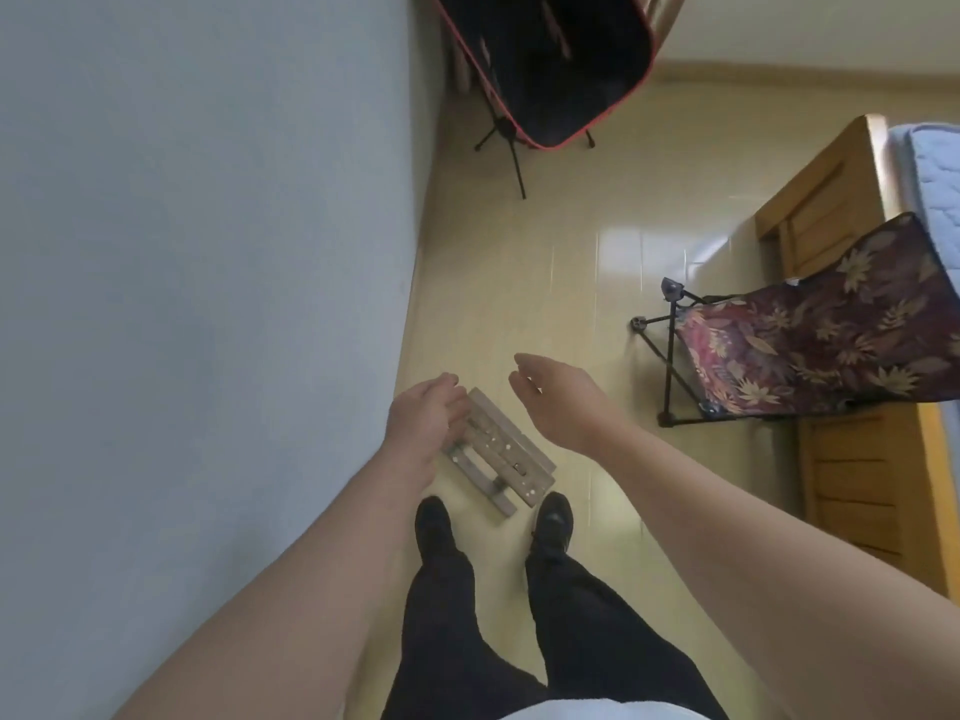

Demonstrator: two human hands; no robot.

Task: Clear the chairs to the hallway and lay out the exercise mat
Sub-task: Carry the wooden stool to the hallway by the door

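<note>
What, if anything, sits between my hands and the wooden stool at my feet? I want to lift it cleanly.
Nothing visible. The left hand already overlaps the wooden stool at its left end, and the right hand hovers open over its right side. The floral chair stands clear, off to the right.

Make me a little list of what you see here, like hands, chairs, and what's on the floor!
left hand: open, reaching down over the wooden stool, holding nothing
right hand: open, above the floor beside the stool, empty
wooden stool: small, slatted, on the floor just ahead of the feet
black chair: red trim, thin black legs, by the wall
leaf-pattern chair: folding, black frame, beside the wooden cabinet
floor: shiny pale tiles
mat: not in view
</note>
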